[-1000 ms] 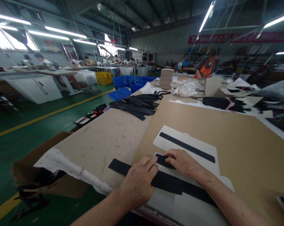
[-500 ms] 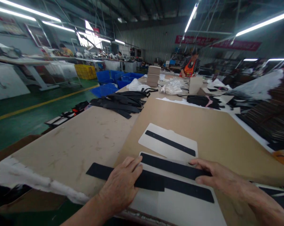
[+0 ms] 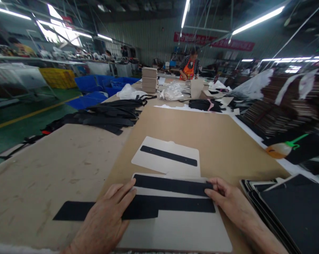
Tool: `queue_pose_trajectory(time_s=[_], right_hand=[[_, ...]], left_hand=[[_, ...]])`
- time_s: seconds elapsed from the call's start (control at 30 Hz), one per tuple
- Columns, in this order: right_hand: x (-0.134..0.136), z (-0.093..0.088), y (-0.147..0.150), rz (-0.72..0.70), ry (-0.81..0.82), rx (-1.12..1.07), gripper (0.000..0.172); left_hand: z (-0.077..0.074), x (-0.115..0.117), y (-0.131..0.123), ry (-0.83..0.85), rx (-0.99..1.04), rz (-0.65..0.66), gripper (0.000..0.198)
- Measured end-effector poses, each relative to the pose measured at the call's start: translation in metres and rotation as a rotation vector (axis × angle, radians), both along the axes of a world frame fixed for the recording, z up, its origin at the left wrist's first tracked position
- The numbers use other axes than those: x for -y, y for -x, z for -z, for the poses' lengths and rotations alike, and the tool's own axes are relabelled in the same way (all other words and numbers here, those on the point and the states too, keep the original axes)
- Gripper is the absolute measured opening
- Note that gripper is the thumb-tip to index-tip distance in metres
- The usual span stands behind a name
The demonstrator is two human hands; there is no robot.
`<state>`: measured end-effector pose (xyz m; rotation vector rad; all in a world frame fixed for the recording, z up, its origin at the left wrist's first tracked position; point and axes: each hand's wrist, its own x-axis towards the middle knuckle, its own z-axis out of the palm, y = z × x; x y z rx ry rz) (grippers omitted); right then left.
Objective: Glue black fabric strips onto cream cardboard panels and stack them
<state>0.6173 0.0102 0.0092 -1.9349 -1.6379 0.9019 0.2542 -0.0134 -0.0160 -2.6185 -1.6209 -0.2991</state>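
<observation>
A black fabric strip [image 3: 170, 185] lies along the far edge of a pale board [image 3: 188, 231] in front of me. My right hand [image 3: 227, 197] pinches its right end between thumb and fingers. At its left end, the thumb and forefinger of my left hand [image 3: 106, 211] are closed on the corner. Under my left palm runs another black strip [image 3: 72, 210], sticking out on both sides. It overlaps a narrower black band [image 3: 187, 204] on the board. Beyond sits a second pale board [image 3: 138, 158] with a thin dark band [image 3: 168, 156] across it.
Brown sheeting [image 3: 215, 135] covers the table. Black strips [image 3: 112, 116] are heaped at the left, with blue crates [image 3: 89, 84] behind. Dark panels [image 3: 297, 208] are stacked at right, near an orange bottle with a green nozzle [image 3: 280, 150]. A person in an orange apron [image 3: 188, 68] stands at the far end.
The camera view has turned right, bringing the dark panel stack and bottle into sight. My right hand has straightened the upper strip, bringing its right end onto the board's edge.
</observation>
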Motion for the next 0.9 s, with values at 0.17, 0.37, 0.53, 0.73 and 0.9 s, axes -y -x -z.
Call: queue_pose_trajectory(time_s=[0.17,0.37,0.53,0.73,0.9], right_hand=[[-0.010,0.005,0.004,0.062,-0.076,0.045,0.027],[-0.015,0.012,0.009,0.087,-0.118,0.119,0.025],[-0.016,0.013,0.012,0.080,-0.117,0.202,0.019],[-0.017,0.017,0.010,0.043,-0.088,0.334,0.019],[-0.014,0.018,0.010,-0.100,-0.280,0.521,0.019]], left_hand=[[0.003,-0.001,0.002,-0.026,-0.014,0.011,0.061],[0.003,-0.002,0.002,-0.021,-0.047,0.023,0.061],[0.005,-0.003,0.003,0.007,-0.035,0.006,0.061],[0.008,-0.002,0.004,0.007,0.011,0.014,0.065],[-0.005,-0.003,-0.001,0.077,0.006,-0.033,0.065]])
